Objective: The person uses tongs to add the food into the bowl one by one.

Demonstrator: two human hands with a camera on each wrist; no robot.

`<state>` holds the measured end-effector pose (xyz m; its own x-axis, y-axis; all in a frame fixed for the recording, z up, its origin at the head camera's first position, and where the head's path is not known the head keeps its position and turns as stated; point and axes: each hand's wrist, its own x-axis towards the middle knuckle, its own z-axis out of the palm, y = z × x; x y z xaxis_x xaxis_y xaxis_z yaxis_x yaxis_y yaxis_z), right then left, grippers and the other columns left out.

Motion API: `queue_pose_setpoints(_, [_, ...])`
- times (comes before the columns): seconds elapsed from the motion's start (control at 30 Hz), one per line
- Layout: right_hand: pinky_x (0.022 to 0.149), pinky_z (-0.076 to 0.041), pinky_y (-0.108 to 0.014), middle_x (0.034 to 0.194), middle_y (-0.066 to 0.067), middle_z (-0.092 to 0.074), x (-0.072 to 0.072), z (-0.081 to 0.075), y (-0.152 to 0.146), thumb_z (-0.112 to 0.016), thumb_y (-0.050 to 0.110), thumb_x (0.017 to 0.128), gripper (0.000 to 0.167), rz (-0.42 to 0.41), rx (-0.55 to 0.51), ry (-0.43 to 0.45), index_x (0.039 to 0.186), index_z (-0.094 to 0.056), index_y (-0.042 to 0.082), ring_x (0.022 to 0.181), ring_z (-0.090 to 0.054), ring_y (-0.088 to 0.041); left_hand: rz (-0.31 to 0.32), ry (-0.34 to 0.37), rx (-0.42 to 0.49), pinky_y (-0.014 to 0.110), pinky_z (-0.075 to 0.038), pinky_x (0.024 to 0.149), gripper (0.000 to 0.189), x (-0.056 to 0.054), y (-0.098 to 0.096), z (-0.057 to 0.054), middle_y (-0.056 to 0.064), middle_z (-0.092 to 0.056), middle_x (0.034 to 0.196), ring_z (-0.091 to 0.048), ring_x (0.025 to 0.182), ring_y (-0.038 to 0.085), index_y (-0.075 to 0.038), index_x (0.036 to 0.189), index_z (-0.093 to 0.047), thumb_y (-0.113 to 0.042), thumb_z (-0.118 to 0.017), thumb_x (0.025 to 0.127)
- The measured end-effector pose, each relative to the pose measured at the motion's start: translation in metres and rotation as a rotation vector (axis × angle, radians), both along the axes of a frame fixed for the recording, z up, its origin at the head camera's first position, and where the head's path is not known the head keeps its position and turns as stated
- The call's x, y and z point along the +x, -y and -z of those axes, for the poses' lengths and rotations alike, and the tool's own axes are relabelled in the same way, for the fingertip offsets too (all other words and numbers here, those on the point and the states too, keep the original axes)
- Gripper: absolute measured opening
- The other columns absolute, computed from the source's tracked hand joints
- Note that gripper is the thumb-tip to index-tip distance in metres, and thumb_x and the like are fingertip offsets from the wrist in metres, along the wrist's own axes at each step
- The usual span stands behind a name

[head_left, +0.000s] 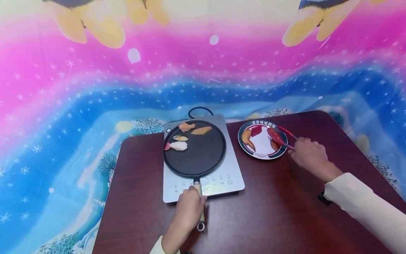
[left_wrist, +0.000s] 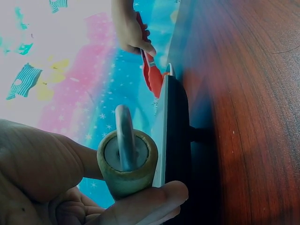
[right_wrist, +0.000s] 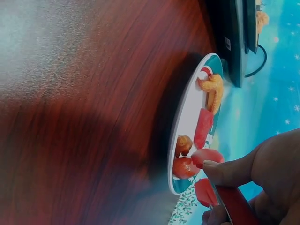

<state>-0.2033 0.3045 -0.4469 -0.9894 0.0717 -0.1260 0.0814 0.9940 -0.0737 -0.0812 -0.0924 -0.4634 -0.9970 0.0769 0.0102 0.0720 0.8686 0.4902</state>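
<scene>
Nearest, the left hand [head_left: 189, 207] grips the pan handle [head_left: 202, 216]; the right hand [head_left: 309, 154] holds red tongs [head_left: 274, 135] over the plate [head_left: 261, 141], where a brown food piece [head_left: 274, 145], probably light and smooth, suits a gentle mid-body pinch.

right grip [right_wrist: 262, 180] | holds red tongs [right_wrist: 233, 202] | beside browned food [right_wrist: 183, 144] (contact unclear)
</scene>
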Motion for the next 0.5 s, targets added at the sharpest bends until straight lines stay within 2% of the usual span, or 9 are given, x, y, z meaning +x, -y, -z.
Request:
queue_pose_setpoints(0.17, [0.055,-0.048,-0.041,0.079,-0.022,-0.056,-0.004,0.002,0.006,-0.072,0.032,0.093,0.049,0.015,-0.004,0.022,0.1,-0.056,-0.014,0.066,-0.053,-0.033,0.001,-0.006,0.0,0.039,-0.055,0.058,0.029,0.001,0.0,0.0,0.012,-0.058,0.069,-0.063,0.061,0.027,0.008,0.085,-0.062,-0.015,-0.08,0.086])
queue_pose_setpoints(0.33, [0.057,-0.049,-0.045,0.081,-0.023,-0.059,-0.009,0.002,0.012,-0.067,0.027,0.092,0.042,0.032,0.003,0.047,0.099,-0.062,-0.015,0.069,-0.055,-0.035,0.005,-0.01,0.001,0.039,-0.055,0.058,0.029,0.001,0.0,0.0,0.012,-0.058,0.069,-0.064,0.061,0.027,0.008,0.085,-0.062,-0.015,-0.08,0.086])
queue_pose_setpoints(0.5, [0.056,-0.048,-0.043,0.083,-0.024,-0.061,-0.013,0.004,0.017,-0.062,0.019,0.092,0.036,0.035,0.01,0.054,0.103,-0.065,-0.015,0.07,-0.055,-0.036,0.011,-0.006,0.0,0.039,-0.055,0.058,0.028,0.0,0.0,0.0,0.013,-0.059,0.07,-0.064,0.062,0.027,0.008,0.086,-0.063,-0.014,-0.079,0.086])
